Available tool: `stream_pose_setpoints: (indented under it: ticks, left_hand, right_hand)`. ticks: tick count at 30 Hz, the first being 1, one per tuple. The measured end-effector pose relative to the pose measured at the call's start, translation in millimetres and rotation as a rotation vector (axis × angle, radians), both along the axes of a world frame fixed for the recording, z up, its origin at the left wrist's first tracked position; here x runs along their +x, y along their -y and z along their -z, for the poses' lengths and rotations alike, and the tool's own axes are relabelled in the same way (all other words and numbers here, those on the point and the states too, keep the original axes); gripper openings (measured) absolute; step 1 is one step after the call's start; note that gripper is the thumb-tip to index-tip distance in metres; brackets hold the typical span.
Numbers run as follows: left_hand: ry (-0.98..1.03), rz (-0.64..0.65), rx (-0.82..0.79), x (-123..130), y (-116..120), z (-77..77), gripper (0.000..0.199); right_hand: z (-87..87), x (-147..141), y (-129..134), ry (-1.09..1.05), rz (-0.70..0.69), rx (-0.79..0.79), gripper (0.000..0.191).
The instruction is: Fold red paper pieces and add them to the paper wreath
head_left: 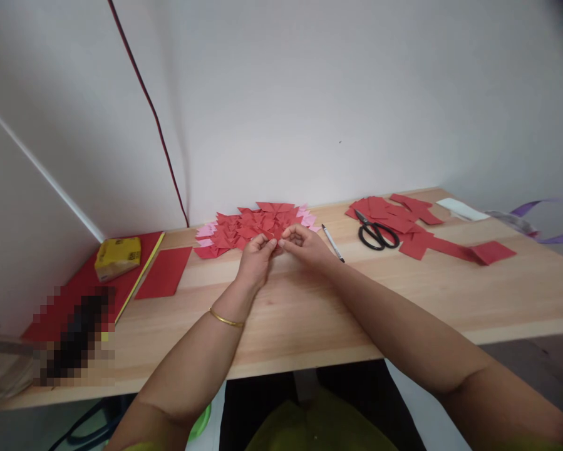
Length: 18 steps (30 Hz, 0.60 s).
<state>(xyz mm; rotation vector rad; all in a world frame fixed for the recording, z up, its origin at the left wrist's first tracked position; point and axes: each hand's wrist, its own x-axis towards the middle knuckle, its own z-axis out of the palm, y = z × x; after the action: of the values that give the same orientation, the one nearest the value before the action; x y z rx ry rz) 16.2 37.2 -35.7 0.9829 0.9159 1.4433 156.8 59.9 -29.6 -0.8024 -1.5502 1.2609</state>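
Note:
My left hand (257, 258) and my right hand (307, 246) meet above the middle of the table, thumbs and fingertips pinched close together. Between them is a small piece of red paper (277, 242), mostly covered by the fingers, so its shape is hard to make out. Just behind the hands lies a heap of folded red paper pieces (243, 225), with pink folded pieces (205, 235) at its sides. To the right of my right hand rests a pen (332, 243). Farther right, black-handled scissors (377, 233) lie partly on a pile of cut red paper (394, 216).
The wooden table (304, 319) stands against a white wall. On its left are a red sheet (165, 273), a larger red board (81, 269), a yellow packet (118, 257) and a blurred dark object (79, 335). A white strip (462, 209) and a purple strap (556, 238) are at the right.

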Motion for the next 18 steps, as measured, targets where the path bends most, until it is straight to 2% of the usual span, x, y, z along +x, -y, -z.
stream_pose_setpoints:
  ticks: [5, 9, 13, 18]
  left_hand:
    - [-0.205, 0.025, 0.051, -3.3, 0.5, 2.9, 0.021]
    - [-0.295, 0.03, 0.082, -2.1, 2.1, 2.5, 0.02]
    - [-0.264, 0.034, 0.093, 3.2, 2.6, 1.2, 0.022]
    - [-0.221, 0.015, 0.041, 4.1, 1.7, 1.9, 0.022]
  right_hand:
    - [-6.9, 1.1, 4.7, 0.084, -0.04, 0.022, 0.019]
    - [-9.2, -0.3, 8.6, 0.225, 0.072, 0.11, 0.016]
    - [-7.4, -1.3, 8.0, 0.208, 0.089, 0.132, 0.012]
    - [-7.2, 1.2, 5.4, 0.189, 0.061, 0.108, 0.024]
